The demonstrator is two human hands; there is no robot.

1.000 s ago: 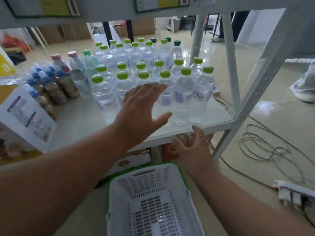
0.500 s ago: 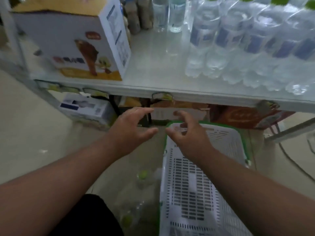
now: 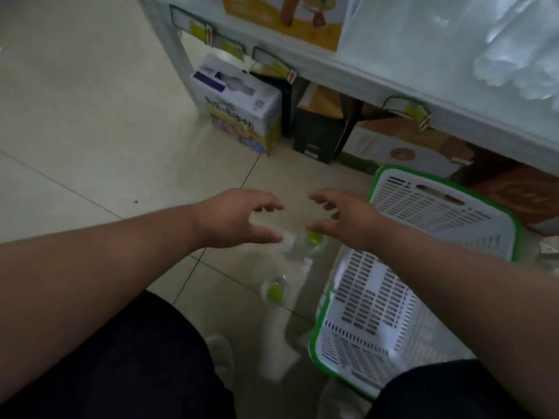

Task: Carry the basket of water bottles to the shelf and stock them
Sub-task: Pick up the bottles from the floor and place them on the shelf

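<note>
Over tiled floor: both hands [image 3: 298, 216] loose, empty; clear green-capped bottles [image 3: 302, 249] below; slotted plastic basket [image 3: 378, 297] beside.

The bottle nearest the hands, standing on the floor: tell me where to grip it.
Grip the bottle nearest the hands round its shoulder just under the green cap, coming from above. It stands upright, cap toward the camera, and both open hands, left and right, hover either side.

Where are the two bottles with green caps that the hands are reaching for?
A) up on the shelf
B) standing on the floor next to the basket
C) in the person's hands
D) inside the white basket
B: two green-capped bottles stand on the floor tiles just left of the white basket, with the left hand and right hand hovering above them, holding nothing.
</note>
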